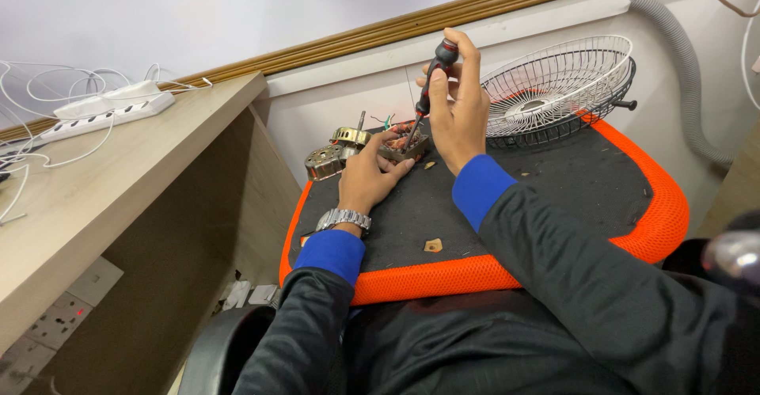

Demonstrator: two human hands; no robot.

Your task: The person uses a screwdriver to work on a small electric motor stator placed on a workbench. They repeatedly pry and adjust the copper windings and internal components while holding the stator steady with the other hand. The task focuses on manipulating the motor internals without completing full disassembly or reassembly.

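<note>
A red-and-black screwdriver (430,85) is gripped upright in the closed fingers of the right hand (457,106), its tip set down into a small motor stator (404,146) with copper windings. The stator is steadied by the left hand (366,177), whose fingers are curled against its near side, on the black, orange-rimmed chair seat (554,197). Metal motor housings (336,153) lie at nine o'clock from the stator, and a white wire fan guard (558,86) at two o'clock.
</note>
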